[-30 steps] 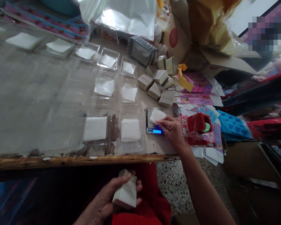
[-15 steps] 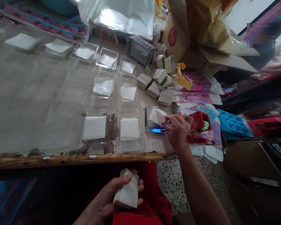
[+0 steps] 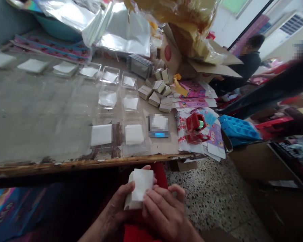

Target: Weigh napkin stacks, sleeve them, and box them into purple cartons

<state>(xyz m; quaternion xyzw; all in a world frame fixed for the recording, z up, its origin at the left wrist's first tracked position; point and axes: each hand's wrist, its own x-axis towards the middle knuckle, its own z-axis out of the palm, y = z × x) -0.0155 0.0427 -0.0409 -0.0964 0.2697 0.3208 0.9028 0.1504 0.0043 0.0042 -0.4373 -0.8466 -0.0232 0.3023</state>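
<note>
Over my lap, my left hand [image 3: 122,198] is wrapped round a thick stack of white paper sheets [image 3: 128,204]. My right hand [image 3: 165,205] meets it from the right, its fingertips pinching the near edge of a thin sheaf of white sheets [image 3: 142,181] that lies over the stack. On the table above my hands sits a small digital scale [image 3: 164,133] with its blue display lit, a white pile resting on it; that area is pixelated. Clear plastic trays [image 3: 148,148] with small piles of white sheets [image 3: 134,134] stand left of the scale.
Banded paper blocks [image 3: 154,99] lie behind the scale. A red tape dispenser [image 3: 195,121] and pink printed packaging [image 3: 197,101] are to the right. The wooden table edge [image 3: 78,162] runs above my lap. Another person [image 3: 247,65] is in the right background.
My right hand has left the scale and come down to the stack in my left hand, now with a thin sheaf at its fingertips. The view has shifted, showing more of the room.
</note>
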